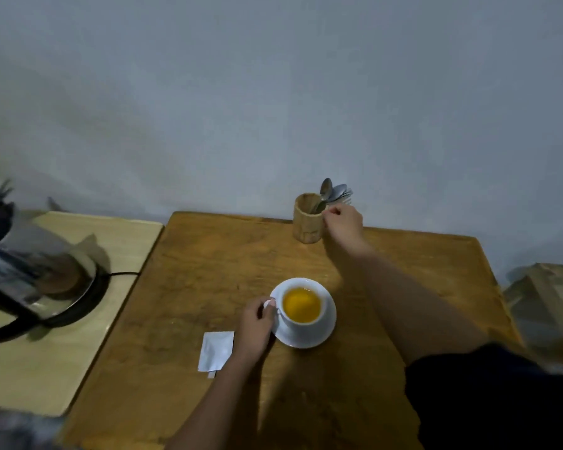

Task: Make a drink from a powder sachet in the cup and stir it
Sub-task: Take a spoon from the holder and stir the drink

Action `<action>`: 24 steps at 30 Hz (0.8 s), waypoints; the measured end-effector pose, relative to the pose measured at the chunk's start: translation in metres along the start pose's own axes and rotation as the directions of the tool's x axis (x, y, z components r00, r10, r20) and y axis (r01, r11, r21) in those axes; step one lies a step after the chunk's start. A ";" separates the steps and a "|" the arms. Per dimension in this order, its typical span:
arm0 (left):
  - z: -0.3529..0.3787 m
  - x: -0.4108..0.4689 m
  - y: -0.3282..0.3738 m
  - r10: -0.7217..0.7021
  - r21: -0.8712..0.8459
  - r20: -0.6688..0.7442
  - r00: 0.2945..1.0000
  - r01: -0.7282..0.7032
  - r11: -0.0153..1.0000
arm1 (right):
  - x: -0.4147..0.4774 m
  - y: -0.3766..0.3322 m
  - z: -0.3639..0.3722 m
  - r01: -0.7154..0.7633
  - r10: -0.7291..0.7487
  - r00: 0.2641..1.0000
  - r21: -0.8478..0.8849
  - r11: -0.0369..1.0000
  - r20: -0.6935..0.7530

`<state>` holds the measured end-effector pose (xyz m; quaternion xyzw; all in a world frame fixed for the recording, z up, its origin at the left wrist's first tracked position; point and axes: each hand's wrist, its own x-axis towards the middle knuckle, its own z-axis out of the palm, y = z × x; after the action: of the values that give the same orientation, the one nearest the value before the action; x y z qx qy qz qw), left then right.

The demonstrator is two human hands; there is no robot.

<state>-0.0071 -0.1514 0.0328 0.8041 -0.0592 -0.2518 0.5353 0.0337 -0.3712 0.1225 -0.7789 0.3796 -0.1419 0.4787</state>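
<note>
The white cup (301,308) stands on a white saucer (309,336) toward the near middle of the wooden table (208,271), filled with an orange-yellow liquid whose surface shows no spoon in it. The left hand (255,323) comes in from the near edge with the forearm angled up and to the right; its fingertips (269,305) curl around the cup's handle, thumb and forefinger pinching it, so the handle itself is mostly covered and only a pale sliver shows between them. Just behind the heel of that hand, on the side away from the cup, a white sachet (216,350) lies flat on the wood, with a small torn strip (211,374) just beside its near corner; whether the sachet is empty cannot be told. The right arm stretches long across the table from a dark sleeve (488,397) at the lower right corner, wrist slightly bent, and the right hand (343,220) sits at the rim of a wooden utensil holder (307,219) by the wall. Its fingers are bunched together, tips toward the spoon (323,194) handles; the view is soft there, and I cannot tell whether they actually grip a handle or only touch it. More spoons and a fork (342,193) stand just beyond the fingertips, blurred together. Far off to the left-hand side, on a paler board (62,336), a steel kettle (10,254) on its base is smeared and cut off by the frame edge.
</note>
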 end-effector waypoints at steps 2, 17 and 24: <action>0.001 0.001 -0.002 0.015 -0.026 -0.017 1.000 -0.015 1.000 | 0.024 -0.006 0.013 -0.075 0.074 0.997 0.046 0.996 0.026; 0.004 0.015 -0.017 0.022 -0.110 -0.019 1.000 -0.024 0.994 | 0.085 -0.012 0.062 -0.358 0.370 0.928 0.165 0.919 -0.050; 0.006 0.020 -0.023 0.047 -0.131 -0.005 0.999 -0.047 0.990 | 0.084 -0.008 0.065 -0.333 0.361 0.924 0.195 0.923 -0.130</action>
<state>0.0028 -0.1541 0.0036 0.7657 -0.0610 -0.2416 0.5930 0.1315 -0.3885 0.0846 -0.6414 0.5364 -0.1498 0.5278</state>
